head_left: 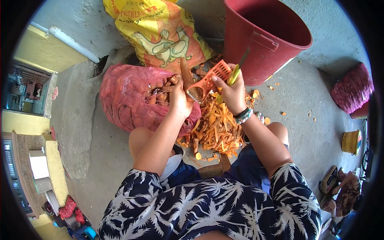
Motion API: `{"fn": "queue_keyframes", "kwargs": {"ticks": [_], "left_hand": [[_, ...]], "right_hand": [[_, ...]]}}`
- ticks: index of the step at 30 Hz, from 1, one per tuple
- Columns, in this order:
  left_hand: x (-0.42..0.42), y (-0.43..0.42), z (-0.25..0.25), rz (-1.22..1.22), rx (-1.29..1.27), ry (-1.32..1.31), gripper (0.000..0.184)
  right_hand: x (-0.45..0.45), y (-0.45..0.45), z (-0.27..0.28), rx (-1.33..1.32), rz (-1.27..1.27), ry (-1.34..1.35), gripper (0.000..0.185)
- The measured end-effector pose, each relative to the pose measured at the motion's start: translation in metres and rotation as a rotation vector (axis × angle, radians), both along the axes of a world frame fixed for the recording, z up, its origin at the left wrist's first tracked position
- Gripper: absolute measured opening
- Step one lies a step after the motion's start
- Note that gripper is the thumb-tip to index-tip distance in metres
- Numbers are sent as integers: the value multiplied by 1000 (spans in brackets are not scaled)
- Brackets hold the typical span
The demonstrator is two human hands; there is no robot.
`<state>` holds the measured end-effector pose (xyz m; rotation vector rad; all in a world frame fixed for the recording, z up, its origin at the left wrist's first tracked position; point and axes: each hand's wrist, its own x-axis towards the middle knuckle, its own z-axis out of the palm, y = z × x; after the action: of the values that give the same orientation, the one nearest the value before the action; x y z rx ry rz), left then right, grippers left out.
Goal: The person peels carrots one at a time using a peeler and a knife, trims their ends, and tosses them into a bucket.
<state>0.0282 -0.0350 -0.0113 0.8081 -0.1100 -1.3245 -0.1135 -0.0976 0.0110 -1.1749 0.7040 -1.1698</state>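
Note:
My left hand (181, 105) is closed around a long, unpeeled brownish carrot (185, 74), its narrow end pointing up. In my right hand (234, 95) is an orange perforated plastic tool (218, 75), perhaps a peeler; its lower end meets the carrot near my left fingers. A yellow-handled knife (233, 75) is gripped in the same hand, its blade pointing up toward the bin. Left of my hands, a red mesh sack (124, 94) lies open with unpeeled carrots showing at its mouth. Below them spreads a pile of orange carrot peelings and pieces (220, 124).
Behind stand a yellow printed feed sack (168, 38) and a tall red bin (250, 56). On the right are a purple-red bundle (352, 90), a yellow bucket (351, 142) and another person (347, 192). Carrot bits are scattered over the concrete floor (300, 120).

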Motion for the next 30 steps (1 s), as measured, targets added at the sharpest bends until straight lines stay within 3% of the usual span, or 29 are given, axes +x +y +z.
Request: {"fn": "queue_keyframes", "kwargs": {"ticks": [2,4,5,6,8,10,14,15,18,22,24,26,30], "left_hand": [[-8,2,1,-1,46,-42,41],[-15,10,16,-5,96,-85,41],[-18,15,26,-195,121,-187,43],[-19,20,30,-384,144,-287,47],[-15,23,19,-413,145,-279,44],[-8,26,19,-400,98,-154,40],[5,13,-2,-149,74,-108,35],[4,9,-5,-148,75,-104,35],[-8,6,-7,-17,140,-19,33],[-12,24,3,-304,109,1,34],[-6,27,2,-404,18,25,37],[-6,20,4,-194,31,-55,37],[-3,5,-6,-5,72,-3,29]], "right_hand": [[3,0,-3,-170,-17,159,34],[4,-25,-6,-121,-7,13,37],[-3,-54,-17,-289,-136,193,34],[-12,-73,-7,-166,-127,65,29],[-29,-114,-17,-306,-472,173,25],[-36,-107,-5,18,-450,68,26],[-8,-26,-6,-21,-154,186,35],[-3,-1,6,13,-38,94,39],[0,-1,-3,-116,-75,310,40],[-15,-91,-17,-229,-311,128,31],[-27,-102,-2,-61,-460,120,29],[-23,-86,-7,-72,-324,91,31],[1,12,5,-17,-100,153,36]]}}
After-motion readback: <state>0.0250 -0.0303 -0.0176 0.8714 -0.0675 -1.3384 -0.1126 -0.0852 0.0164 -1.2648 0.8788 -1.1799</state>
